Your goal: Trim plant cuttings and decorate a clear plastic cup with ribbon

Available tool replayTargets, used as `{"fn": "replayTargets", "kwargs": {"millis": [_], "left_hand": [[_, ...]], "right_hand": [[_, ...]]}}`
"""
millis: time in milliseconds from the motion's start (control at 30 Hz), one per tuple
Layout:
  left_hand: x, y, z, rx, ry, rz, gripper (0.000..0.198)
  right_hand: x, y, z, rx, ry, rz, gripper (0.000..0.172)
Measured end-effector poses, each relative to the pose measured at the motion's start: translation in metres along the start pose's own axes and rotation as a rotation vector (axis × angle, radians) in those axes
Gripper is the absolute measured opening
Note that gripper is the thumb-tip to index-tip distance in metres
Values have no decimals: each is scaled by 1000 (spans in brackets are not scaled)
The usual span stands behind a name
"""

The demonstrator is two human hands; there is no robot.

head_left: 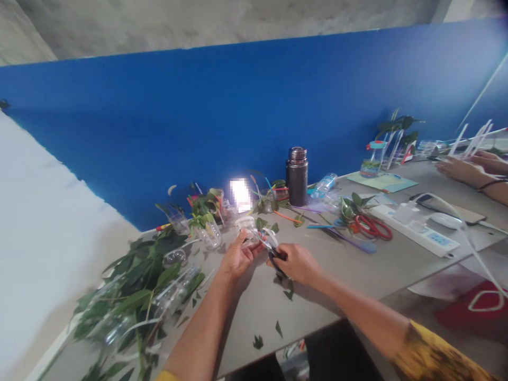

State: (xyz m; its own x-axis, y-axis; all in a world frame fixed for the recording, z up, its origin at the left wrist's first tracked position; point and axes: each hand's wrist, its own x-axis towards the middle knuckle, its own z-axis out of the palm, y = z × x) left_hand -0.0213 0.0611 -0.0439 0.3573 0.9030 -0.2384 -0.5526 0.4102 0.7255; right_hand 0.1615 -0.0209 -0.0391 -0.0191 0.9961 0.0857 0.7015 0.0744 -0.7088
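Note:
My left hand [237, 257] grips a small clear plastic cup [246, 228] just above the grey table [357, 275]. My right hand [298, 263] is closed on dark-handled scissors [273, 252], whose blades point up and left toward the cup's rim. A white strip [270, 233] curls between the cup and the scissors. Small green leaf scraps [288, 294] lie on the table under my hands.
A heap of green leaves and clear bottles [138, 296] lies at the left. Behind stand cups with sprigs [206, 222], a dark flask [297, 176], red scissors [373, 226] and a white power strip [420, 230]. Another person's hands [468, 170] rest at the far right.

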Motion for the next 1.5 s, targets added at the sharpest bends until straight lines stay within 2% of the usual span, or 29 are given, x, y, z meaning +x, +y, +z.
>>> {"fn": "replayTargets", "kwargs": {"millis": [133,200,267,333,400,467,533,633,767,900,1067,1200,1300,1367,1433,1500], "left_hand": [[0,0,1,-30,28,-33,33],[0,-1,1,-49,39,-36,36],[0,-2,2,-68,42,-11,39],[0,-4,3,-81,27,15,40],[1,-9,4,-82,-4,-4,39],[3,-15,6,-65,-12,-34,36],[6,-21,6,-31,1,-46,33],[10,-26,7,3,-2,-18,32],[11,-26,7,36,18,-17,30],[9,-24,7,63,42,-6,26],[4,-21,7,51,4,30,24],[1,-19,8,44,4,18,21],[1,-17,8,43,15,9,23],[1,-16,8,36,21,4,23],[1,-15,8,26,28,-6,22],[2,-15,7,20,27,-21,22]], "right_hand": [[-6,1,-6,384,-154,-95,18],[-5,5,-15,457,-124,-150,20],[0,13,-28,384,12,-149,27],[9,26,-43,148,167,-26,34],[19,41,-56,-179,177,111,33],[28,55,-67,-455,110,162,27],[34,67,-74,-612,68,180,28],[40,79,-84,-697,19,193,37],[44,82,-100,-791,-32,264,44],[55,77,-118,-781,-197,264,50],[81,72,-137,-645,-520,294,31],[87,67,-142,-593,-607,260,24],[78,65,-136,-613,-586,196,20],[70,68,-128,-695,-466,89,21],[62,75,-120,-844,-272,-70,23],[58,86,-116,-882,-219,-143,19]]}}
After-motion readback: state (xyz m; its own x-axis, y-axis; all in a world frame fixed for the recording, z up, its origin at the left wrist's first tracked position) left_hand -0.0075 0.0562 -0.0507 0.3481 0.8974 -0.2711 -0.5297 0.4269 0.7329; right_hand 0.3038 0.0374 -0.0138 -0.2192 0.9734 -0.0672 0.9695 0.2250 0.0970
